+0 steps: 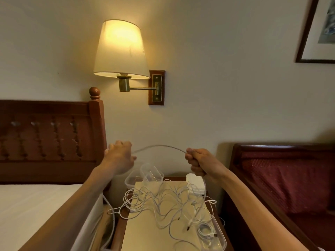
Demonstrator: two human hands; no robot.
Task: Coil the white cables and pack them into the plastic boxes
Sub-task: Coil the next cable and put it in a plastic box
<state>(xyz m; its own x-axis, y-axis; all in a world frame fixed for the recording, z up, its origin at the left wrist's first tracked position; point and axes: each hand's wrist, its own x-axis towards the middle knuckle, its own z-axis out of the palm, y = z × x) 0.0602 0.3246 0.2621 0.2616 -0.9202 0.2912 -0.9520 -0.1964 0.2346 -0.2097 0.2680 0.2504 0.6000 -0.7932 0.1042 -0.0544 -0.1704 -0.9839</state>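
Warm, dim light spreads from 1 lit lamp (120, 49); walls far from it darken. Hands below it blur slightly. Straight lines bow toward the edges.

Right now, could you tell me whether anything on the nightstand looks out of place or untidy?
Yes: a loose tangle of white cables sprawls over the nightstand, with one strand hanging off its left edge. A clear plastic box at the back sits tilted in another. Both hands hold one cable stretched above.
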